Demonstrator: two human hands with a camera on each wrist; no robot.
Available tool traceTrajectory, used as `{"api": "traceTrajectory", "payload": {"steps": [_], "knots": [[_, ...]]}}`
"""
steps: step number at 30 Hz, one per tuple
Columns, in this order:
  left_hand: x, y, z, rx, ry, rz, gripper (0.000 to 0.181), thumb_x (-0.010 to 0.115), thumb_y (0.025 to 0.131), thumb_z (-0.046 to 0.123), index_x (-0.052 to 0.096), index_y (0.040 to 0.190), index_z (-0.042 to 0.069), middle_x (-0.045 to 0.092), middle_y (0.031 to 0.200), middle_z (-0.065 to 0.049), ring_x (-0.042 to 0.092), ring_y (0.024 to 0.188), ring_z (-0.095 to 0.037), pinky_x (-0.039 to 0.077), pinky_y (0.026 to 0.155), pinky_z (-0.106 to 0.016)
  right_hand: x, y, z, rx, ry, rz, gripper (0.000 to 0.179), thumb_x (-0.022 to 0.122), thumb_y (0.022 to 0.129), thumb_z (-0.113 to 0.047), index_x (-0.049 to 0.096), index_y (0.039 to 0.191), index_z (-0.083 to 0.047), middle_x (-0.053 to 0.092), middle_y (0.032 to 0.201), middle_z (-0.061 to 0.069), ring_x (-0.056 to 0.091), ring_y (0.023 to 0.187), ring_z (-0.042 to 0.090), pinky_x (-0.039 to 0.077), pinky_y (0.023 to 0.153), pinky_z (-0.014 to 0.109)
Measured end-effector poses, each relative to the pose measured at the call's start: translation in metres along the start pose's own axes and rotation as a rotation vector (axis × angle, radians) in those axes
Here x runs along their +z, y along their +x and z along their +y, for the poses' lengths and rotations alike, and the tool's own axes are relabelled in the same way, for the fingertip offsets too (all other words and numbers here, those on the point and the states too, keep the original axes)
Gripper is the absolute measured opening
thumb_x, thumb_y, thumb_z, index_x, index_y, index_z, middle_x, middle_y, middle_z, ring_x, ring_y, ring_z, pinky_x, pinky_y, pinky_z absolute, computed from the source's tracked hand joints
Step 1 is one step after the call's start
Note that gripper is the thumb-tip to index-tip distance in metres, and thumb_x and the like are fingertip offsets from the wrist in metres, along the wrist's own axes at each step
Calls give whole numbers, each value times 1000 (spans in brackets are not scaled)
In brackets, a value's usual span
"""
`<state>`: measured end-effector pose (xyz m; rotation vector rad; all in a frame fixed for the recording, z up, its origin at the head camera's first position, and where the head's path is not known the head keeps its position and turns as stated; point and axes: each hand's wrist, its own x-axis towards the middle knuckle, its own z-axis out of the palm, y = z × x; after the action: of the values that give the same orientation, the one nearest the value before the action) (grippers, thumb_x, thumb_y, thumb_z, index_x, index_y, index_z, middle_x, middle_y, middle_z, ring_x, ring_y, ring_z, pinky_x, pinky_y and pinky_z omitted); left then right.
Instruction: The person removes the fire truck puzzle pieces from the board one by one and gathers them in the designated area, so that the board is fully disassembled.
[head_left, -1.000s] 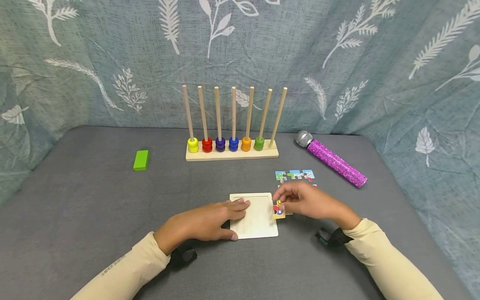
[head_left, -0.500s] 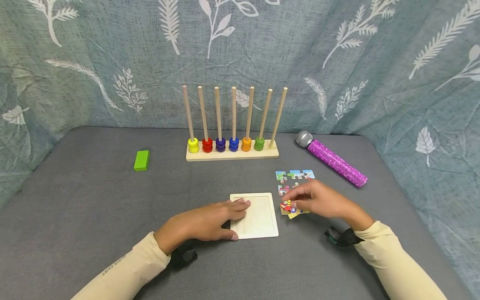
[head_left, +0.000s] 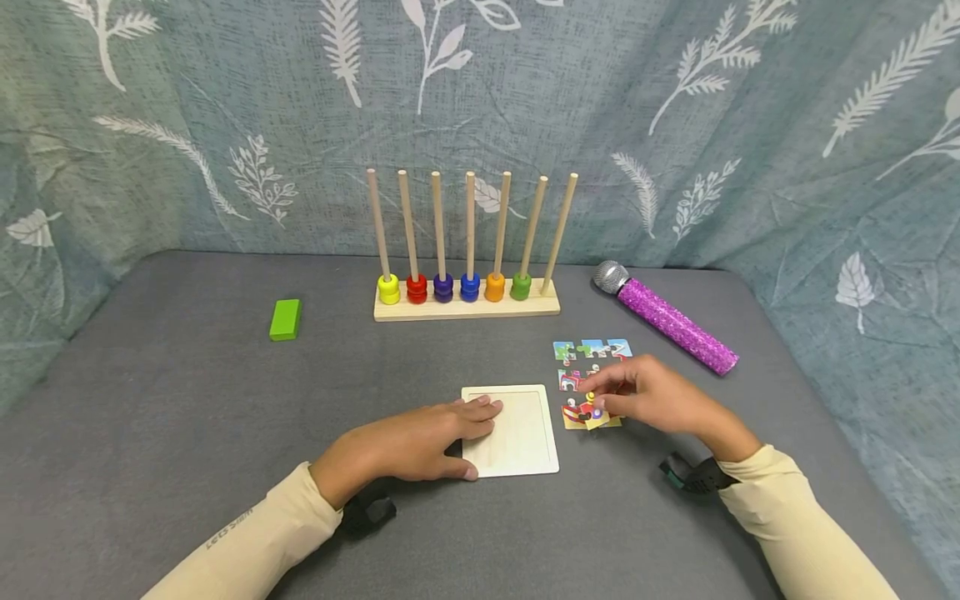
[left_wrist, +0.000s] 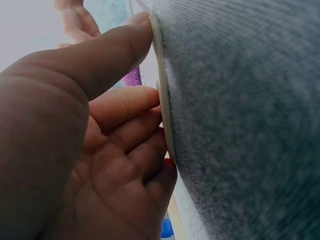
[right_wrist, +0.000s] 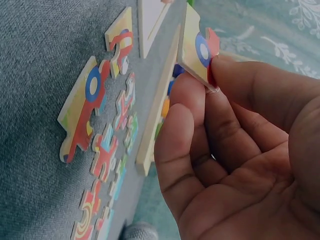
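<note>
My right hand (head_left: 660, 398) pinches a puzzle piece (right_wrist: 197, 50) between thumb and fingers. The piece shows a blue ring on yellow with a bit of red, and is held up off the table over other loose puzzle pieces (head_left: 568, 381). Those pieces lie in rough rows, partly hidden by the hand. To the left, a square wooden puzzle tray (head_left: 517, 433) with a raised border lies bare on the table. My left hand (head_left: 420, 440) rests on the tray's left side, its fingers extended over the surface and the thumb at the near-left corner.
Behind stands a wooden peg rack (head_left: 465, 310) with coloured beads on most of its rods. A glittery purple microphone (head_left: 675, 323) lies at the back right. A green block (head_left: 286, 320) sits at the left. A patterned cloth (head_left: 480, 100) hangs behind the table.
My right hand has carried the pinched piece rightward, away from the tray's right edge to above the loose pieces. My left hand stays in place on the tray.
</note>
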<state>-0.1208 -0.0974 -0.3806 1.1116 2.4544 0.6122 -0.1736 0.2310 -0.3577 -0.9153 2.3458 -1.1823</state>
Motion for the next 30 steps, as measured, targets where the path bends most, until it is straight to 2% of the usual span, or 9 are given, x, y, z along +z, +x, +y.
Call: {"api": "traceTrajectory", "payload": {"steps": [5,11,15,21,30], "knots": [[0,-1,0,-5,-4,-2,61,70,91,22,46,142,-2,30,156,-10,23,144,-25,27,112,-45,-3,-2,3,-12,9,6,20,63,91,2,70,109,7,70,98,11,60,76,8,52,67,25],[0,-1,0,-7,-11,-1,62,70,91,22,46,143,-1,29,156,-9,22,144,-25,27,112,-44,-11,-11,7,0,-42,62,18,62,92,3,72,107,4,71,103,11,61,85,7,51,72,23],[-1,-1,0,6,-1,0,61,70,91,22,46,143,-1,29,156,-9,22,144,-25,27,112,-44,-14,-19,10,35,-59,90,19,62,91,4,73,106,1,71,102,8,58,79,8,49,67,23],[-1,-2,0,11,-1,-5,62,71,91,22,46,143,-1,29,156,-9,22,144,-25,27,112,-44,-19,-25,17,54,-69,78,19,62,92,2,74,107,-1,71,102,8,57,77,9,48,64,23],[0,-4,-2,11,-14,-9,61,70,91,22,46,143,-1,29,157,-8,22,144,-24,28,112,-43,-23,-31,26,172,-123,72,18,63,90,3,72,106,3,70,96,7,57,75,7,48,64,23]]}}
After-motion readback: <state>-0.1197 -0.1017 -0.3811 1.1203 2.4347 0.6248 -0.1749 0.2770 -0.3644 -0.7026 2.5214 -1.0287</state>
